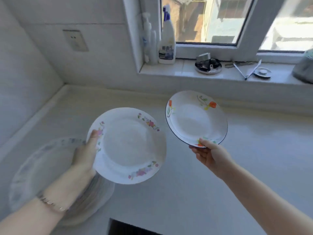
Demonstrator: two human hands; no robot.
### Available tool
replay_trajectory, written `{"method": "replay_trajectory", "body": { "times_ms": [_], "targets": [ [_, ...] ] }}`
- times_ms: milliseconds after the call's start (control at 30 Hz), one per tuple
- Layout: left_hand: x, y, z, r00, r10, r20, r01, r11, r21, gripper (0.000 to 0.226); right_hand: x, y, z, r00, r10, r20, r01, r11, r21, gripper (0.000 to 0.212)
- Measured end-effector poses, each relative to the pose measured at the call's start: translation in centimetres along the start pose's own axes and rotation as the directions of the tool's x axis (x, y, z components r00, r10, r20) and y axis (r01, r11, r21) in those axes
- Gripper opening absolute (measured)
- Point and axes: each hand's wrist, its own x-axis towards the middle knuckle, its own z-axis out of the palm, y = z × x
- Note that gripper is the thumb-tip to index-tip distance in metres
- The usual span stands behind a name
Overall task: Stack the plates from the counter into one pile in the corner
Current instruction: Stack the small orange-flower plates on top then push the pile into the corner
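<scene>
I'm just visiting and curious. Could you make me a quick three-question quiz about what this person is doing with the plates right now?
1. True or false: the left hand holds the plate with pink flowers in the air.
2. The plate in the right hand has: A) a plain white rim, B) a dark rim with orange flowers, C) a gold rim.
3. Fill in: the blurred stack of plates lies below the ___ hand.

Key
1. True; it hangs above the counter.
2. B: the orange-flower plate is pinched at its near edge by the fingers.
3. Left.
</scene>
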Motion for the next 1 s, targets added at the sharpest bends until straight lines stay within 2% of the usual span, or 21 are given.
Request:
{"method": "replay_trajectory", "body": {
  "times_ms": [133, 233, 333, 467, 733, 800, 867, 933, 1000],
  "targets": [
    [3.0, 0.7, -8.3, 0.994, -0.033, -0.101, 0.023, 0.995, -0.096, 0.052, 0.6, 2.9, 8.1, 0.998, 0.043, 0.051, -0.040, 0.998, -0.048, 0.016],
    [5.0, 0.3, -13.2, 0.978, -0.078, -0.196, 0.052, 0.990, -0.134, 0.053, 0.7, 4.8, 12.9, 0.993, 0.075, 0.095, -0.064, 0.992, -0.113, 0.017],
    [6.4, -0.6, -16.7, 0.961, -0.148, -0.233, 0.112, 0.980, -0.162, 0.053, 0.9, 6.5, 16.2, 0.988, 0.109, 0.110, -0.088, 0.980, -0.181, 0.016],
    [7.2, -2.2, -19.1, 0.940, -0.250, -0.231, 0.200, 0.955, -0.219, 0.056, 1.6, 8.0, 18.9, 0.982, 0.146, 0.123, -0.115, 0.966, -0.233, 0.013],
    [8.3, -3.4, -20.6, 0.943, -0.274, -0.188, 0.236, 0.950, -0.203, 0.045, 2.6, 9.3, 21.9, 0.974, 0.171, 0.149, -0.117, 0.941, -0.317, 0.013],
    [8.4, -3.6, -20.9, 0.959, -0.190, -0.211, 0.182, 0.982, -0.054, 0.037, 2.9, 9.4, 22.3, 0.972, 0.177, 0.152, -0.117, 0.933, -0.340, 0.013],
    [8.5, -3.9, -21.5, 0.976, -0.020, -0.215, 0.079, 0.959, 0.273, 0.034, 3.1, 9.5, 22.5, 0.973, 0.181, 0.146, -0.118, 0.925, -0.362, 0.013],
    [8.3, -3.9, -22.3, 0.975, 0.109, -0.192, 0.037, 0.777, 0.629, 0.039, 3.3, 9.5, 22.6, 0.973, 0.182, 0.139, -0.117, 0.916, -0.383, 0.014],
    [8.0, -4.0, -23.0, 0.972, 0.174, -0.159, 0.028, 0.585, 0.811, 0.047, 3.5, 9.6, 22.8, 0.973, 0.188, 0.135, -0.121, 0.912, -0.392, 0.014]
  ]
}}
